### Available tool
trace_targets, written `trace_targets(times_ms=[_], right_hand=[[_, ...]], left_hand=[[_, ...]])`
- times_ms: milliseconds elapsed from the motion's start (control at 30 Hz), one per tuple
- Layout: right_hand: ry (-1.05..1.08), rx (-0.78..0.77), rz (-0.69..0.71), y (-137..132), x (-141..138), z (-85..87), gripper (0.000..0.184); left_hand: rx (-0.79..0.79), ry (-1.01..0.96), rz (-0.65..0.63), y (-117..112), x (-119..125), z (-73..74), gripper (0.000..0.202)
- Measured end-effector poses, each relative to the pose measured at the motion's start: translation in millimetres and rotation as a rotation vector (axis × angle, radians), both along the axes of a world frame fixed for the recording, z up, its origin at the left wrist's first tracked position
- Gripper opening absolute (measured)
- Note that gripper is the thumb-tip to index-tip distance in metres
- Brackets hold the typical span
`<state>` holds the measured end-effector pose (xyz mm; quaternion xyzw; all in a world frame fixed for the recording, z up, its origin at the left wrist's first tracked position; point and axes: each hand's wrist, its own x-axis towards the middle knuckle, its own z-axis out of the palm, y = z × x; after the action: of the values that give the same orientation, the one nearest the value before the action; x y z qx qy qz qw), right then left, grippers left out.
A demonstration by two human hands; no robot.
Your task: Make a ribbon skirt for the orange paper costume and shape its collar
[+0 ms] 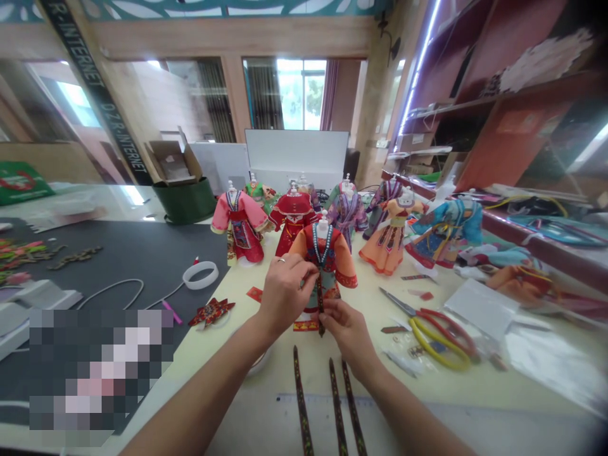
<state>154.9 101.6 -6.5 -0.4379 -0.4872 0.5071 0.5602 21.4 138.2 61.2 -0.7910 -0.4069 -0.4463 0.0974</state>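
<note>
A person's left hand and right hand are working close together at the front of a miniature orange-sleeved robe on a white mannequin stand, which is standing on a cream worktable ahead of the other costumed figures. The left fingertips are pinching the upper end of a dark gold-patterned strip against the chest, apparently keeping it centred, while the right hand is gripping it lower down, seemingly keeping it straight down the skirt. Three matching strips are lying lengthwise near the table's front edge, probably placed there to stay within easy reach, and their ends are running toward a clear ruler, perhaps used for measuring them. Scissors with red and yellow handles are sitting to the right, seemingly kept handy, among small pieces and a pale plastic sheet. A white ring and a folded red-and-gold patterned piece are lying to the left.
</note>
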Motion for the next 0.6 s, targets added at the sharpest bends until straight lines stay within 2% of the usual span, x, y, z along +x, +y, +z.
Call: trace_targets(times_ms=[233, 600], right_hand=[[0.04, -0.02, 0.026, -1, 2, -7.1, 0.018], [0.033, -0.034, 0.022, 1, 2, -11.8, 0.019]], left_hand=[[0.081, 0.035, 0.024, 3, 1, 1.7, 0.01], [0.129, 0.032, -0.014, 7, 2, 1.0, 0.011]])
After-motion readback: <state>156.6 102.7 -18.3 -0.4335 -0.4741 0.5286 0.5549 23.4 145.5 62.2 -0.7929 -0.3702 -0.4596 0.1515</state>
